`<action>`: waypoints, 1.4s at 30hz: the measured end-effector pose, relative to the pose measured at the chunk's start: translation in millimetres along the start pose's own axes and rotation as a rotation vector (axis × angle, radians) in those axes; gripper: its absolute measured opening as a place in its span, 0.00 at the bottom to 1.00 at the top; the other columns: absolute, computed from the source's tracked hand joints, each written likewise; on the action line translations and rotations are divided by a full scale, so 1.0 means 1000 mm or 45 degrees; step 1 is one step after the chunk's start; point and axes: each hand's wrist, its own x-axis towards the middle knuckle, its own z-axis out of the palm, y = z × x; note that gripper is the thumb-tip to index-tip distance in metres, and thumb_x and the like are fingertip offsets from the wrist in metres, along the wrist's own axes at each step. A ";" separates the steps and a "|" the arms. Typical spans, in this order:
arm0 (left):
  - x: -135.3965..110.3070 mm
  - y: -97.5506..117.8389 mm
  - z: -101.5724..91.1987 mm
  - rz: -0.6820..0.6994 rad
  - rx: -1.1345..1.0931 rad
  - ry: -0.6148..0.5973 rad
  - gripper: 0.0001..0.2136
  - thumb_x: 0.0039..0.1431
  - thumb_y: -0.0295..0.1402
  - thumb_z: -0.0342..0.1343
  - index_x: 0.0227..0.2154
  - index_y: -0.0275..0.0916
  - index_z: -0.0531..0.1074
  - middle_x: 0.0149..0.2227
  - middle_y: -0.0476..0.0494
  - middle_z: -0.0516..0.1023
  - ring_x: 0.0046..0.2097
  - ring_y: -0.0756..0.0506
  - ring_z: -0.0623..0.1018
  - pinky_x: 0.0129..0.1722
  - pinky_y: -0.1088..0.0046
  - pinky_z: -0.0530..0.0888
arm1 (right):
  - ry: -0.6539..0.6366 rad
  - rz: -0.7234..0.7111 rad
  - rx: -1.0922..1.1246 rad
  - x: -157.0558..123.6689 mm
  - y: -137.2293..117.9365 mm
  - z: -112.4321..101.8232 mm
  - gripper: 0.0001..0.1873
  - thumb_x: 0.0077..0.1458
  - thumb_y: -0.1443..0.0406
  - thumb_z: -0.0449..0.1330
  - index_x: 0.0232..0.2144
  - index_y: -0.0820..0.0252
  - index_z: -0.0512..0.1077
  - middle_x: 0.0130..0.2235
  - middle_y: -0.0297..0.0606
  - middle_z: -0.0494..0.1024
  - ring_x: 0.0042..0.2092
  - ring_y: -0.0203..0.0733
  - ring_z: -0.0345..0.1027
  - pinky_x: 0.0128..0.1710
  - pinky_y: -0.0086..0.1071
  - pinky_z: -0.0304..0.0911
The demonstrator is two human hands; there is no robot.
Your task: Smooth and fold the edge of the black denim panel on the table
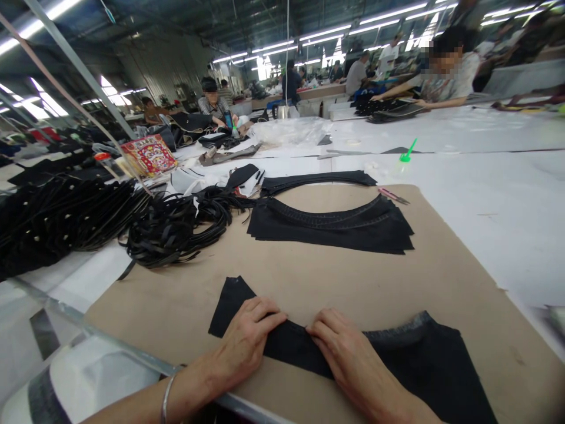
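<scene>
Two hands press flat on one black cloth piece.

Both lie on the cloth [397,353] at the near edge of the brown board [441,282], which covers the desk [507,206]. The left hand [247,338] has its fingers together and flat on the cloth's left part; its grip holds nothing, only presses. The right hand [348,353] lies just beside it, fingers also flat and close, fingertips almost touching the left ones. A bracelet [166,397] is on the left wrist. Farther on the board is a stack [331,224] of similar black pieces, with pink scissors [392,195] near it. Left of the stack, a heap of black strips [176,227]. Other people sit at desks well apart.
</scene>
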 end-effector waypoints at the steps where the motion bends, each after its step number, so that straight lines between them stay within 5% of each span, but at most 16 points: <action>1: 0.003 0.003 0.002 -0.009 -0.035 -0.014 0.19 0.62 0.19 0.42 0.49 0.37 0.72 0.44 0.40 0.75 0.47 0.45 0.72 0.48 0.64 0.72 | 0.002 -0.004 -0.011 0.000 0.000 0.000 0.12 0.63 0.74 0.48 0.37 0.59 0.69 0.38 0.39 0.69 0.40 0.43 0.63 0.43 0.40 0.62; 6: 0.004 0.014 0.020 -0.043 -0.053 -0.098 0.18 0.63 0.22 0.44 0.50 0.39 0.71 0.40 0.42 0.75 0.43 0.44 0.72 0.44 0.64 0.73 | 0.022 -0.019 -0.088 0.000 0.000 0.003 0.11 0.60 0.76 0.50 0.37 0.60 0.70 0.38 0.40 0.69 0.41 0.45 0.63 0.45 0.43 0.62; 10: -0.009 0.017 0.028 0.061 0.066 -0.075 0.19 0.64 0.22 0.43 0.55 0.36 0.67 0.46 0.40 0.75 0.49 0.43 0.71 0.51 0.64 0.72 | 0.014 -0.041 -0.099 -0.002 0.000 0.001 0.11 0.60 0.76 0.50 0.36 0.61 0.69 0.38 0.40 0.69 0.40 0.45 0.63 0.43 0.42 0.63; 15: -0.015 0.013 0.017 0.161 0.157 -0.154 0.20 0.63 0.23 0.43 0.56 0.36 0.65 0.52 0.41 0.74 0.54 0.43 0.70 0.56 0.62 0.68 | -0.003 -0.025 -0.077 -0.005 -0.002 -0.001 0.10 0.61 0.75 0.49 0.35 0.61 0.69 0.38 0.40 0.69 0.40 0.44 0.63 0.43 0.41 0.63; 23: -0.005 0.007 -0.008 0.169 0.151 -0.191 0.17 0.59 0.22 0.46 0.49 0.40 0.71 0.42 0.44 0.77 0.47 0.46 0.73 0.52 0.63 0.69 | -0.029 0.023 -0.144 -0.012 -0.011 0.002 0.10 0.62 0.74 0.49 0.34 0.60 0.68 0.37 0.39 0.69 0.39 0.44 0.64 0.41 0.39 0.63; 32: -0.013 0.031 0.028 0.022 0.017 -0.037 0.21 0.58 0.18 0.43 0.52 0.37 0.69 0.45 0.41 0.75 0.48 0.44 0.71 0.51 0.62 0.72 | -0.012 -0.039 -0.192 -0.011 -0.010 -0.001 0.11 0.59 0.77 0.51 0.36 0.60 0.70 0.38 0.38 0.69 0.39 0.42 0.63 0.42 0.37 0.61; 42: -0.012 0.031 0.026 0.060 0.077 -0.110 0.23 0.58 0.19 0.44 0.55 0.40 0.68 0.43 0.42 0.74 0.47 0.43 0.71 0.49 0.62 0.73 | -0.067 -0.117 -0.200 -0.023 0.004 -0.019 0.10 0.62 0.73 0.50 0.34 0.59 0.69 0.36 0.36 0.69 0.39 0.40 0.61 0.42 0.36 0.58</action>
